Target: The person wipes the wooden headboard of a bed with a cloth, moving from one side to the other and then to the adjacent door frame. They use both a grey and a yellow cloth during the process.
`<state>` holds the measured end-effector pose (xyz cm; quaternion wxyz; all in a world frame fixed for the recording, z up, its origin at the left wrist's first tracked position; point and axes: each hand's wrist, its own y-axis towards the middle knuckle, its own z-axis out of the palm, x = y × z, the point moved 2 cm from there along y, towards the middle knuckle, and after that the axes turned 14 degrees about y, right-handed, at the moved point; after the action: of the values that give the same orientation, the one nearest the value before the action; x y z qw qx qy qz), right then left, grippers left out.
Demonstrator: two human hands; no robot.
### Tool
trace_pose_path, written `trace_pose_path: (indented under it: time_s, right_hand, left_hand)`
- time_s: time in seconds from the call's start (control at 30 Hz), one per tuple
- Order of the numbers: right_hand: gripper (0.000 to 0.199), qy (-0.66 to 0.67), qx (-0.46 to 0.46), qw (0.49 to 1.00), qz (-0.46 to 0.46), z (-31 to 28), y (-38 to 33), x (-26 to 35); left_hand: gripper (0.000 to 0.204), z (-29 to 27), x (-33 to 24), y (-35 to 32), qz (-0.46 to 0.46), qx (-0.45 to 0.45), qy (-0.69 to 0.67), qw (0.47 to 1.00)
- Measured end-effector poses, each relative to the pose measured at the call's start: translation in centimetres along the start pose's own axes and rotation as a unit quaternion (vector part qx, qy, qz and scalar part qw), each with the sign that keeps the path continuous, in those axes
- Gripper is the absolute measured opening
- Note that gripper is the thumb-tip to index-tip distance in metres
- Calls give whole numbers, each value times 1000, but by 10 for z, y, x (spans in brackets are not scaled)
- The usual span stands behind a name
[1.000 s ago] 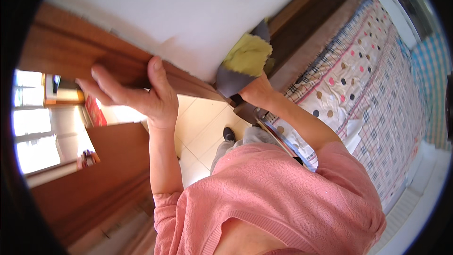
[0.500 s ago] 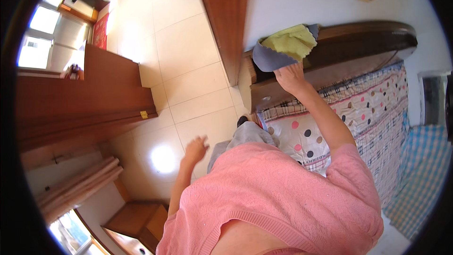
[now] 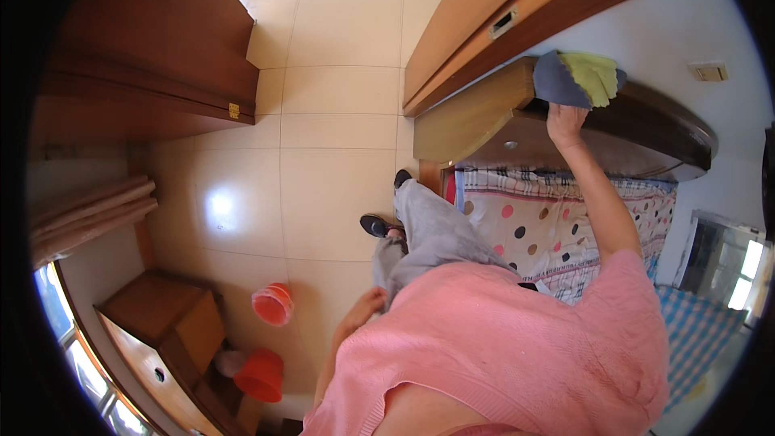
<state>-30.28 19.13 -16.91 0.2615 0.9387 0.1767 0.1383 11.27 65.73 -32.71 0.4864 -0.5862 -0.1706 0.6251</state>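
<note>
My right hand (image 3: 567, 123) is closed on the lower edge of a cleaning cloth (image 3: 577, 79), grey on one side and yellow-green on the other. The cloth lies on the top of the dark wooden headboard (image 3: 654, 131), near its left end. Part of my fingers is hidden under the cloth. Beside my grey trousers, at my left hip, my left hand (image 3: 371, 302) hangs with its fingers curled in. Nothing shows in it.
A bed with a dotted, checked cover (image 3: 533, 222) lies right of my legs. Behind the headboard's left end stands a wooden door (image 3: 460, 28). Two red buckets, one small (image 3: 273, 303) and one larger (image 3: 260, 375), stand lower left near a wooden cabinet (image 3: 157, 307).
My right hand has moved to the right with the cloth along the headboard. My left hand has dropped to my hip and its fingers have curled. The view has turned, bringing the buckets in.
</note>
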Motion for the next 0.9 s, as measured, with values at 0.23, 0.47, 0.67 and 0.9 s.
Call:
trace_pose_path:
  time_s: [0.23,0.47,0.67,0.9]
  right_hand:
    - [36,41,-15,999,-23,-4,7,-2]
    - [28,75,-23,996,-45,-6,8,-11]
    - [26,207,-16,978,7,-11,11,-16]
    - [27,402,-75,912,14,-5,7,-36]
  left_hand:
    - [25,83,11,51,87,70,9,994]
    - [33,123,77,164,2,113,-150,982]
    - [41,113,39,193,25,159,-240,957]
    - [48,122,40,182,46,113,-276,953]
